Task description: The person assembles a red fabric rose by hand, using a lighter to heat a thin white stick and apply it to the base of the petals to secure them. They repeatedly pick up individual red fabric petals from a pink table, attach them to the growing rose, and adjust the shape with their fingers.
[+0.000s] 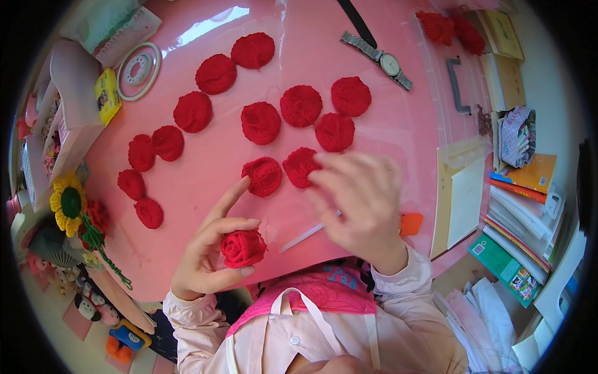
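My left hand holds a small rolled red crocheted rose between thumb and fingers. Its raised index finger reaches the left edge of a red crocheted disc on the pink-covered table. My right hand is blurred, with its fingers apart and nothing visible in them. Its fingertips overlap the right edge of a second red disc; whether they touch it cannot be told. A thin translucent stick lies partly behind that hand.
Several more red crocheted pieces lie in curved rows farther off. A wristwatch rests at the upper right. Crocheted flowers stand at the left, beside a white organizer. Books and a clear plastic case line the right side.
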Available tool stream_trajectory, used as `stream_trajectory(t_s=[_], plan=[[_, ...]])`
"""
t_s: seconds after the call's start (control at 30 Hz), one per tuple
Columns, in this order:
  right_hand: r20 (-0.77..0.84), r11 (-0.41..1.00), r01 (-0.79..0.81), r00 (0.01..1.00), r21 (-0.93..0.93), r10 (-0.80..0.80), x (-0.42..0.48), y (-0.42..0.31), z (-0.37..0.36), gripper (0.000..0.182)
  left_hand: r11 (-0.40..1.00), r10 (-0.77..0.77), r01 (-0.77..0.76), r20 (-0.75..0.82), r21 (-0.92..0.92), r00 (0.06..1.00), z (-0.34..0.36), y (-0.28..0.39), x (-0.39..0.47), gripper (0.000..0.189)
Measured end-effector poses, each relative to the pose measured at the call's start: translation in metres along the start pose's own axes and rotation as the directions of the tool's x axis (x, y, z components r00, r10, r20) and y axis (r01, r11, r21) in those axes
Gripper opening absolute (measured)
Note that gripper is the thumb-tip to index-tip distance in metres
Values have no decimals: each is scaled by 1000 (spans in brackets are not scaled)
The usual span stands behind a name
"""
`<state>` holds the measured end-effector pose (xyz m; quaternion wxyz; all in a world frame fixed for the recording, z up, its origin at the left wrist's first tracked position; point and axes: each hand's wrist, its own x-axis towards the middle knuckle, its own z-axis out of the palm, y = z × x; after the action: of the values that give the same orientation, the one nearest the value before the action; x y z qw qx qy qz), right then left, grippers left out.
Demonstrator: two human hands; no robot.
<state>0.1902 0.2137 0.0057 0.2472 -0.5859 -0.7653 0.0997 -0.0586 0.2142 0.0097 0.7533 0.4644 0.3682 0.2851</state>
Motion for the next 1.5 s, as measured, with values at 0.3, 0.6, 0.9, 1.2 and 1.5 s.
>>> stream_trajectory(t_s=[0.3,0.6,0.9,1.2,1.5], plan=[[-26,987,-162,986,0,162,4,29,-11,39,1000,-2,4,-81,16,997,-2,-4,-3,55],[91,988,-84,993,130,73,-6,17,-3,26,1000,12,-11,-95,10,995,-2,-4,-3,55],[185,990,140,973,19,-141,2,-3,-5,32,1000,5,-3,-108,18,994,-1,-3,-5,55],[41,984,151,987,96,-155,-1,6,11,31,999,15,-22,-138,-44,990,0,-5,-10,56],[-334,631,-96,783,770,526,-10,10,-8,24,983,171,-137,-349,120,921,-5,-16,-11,59]])
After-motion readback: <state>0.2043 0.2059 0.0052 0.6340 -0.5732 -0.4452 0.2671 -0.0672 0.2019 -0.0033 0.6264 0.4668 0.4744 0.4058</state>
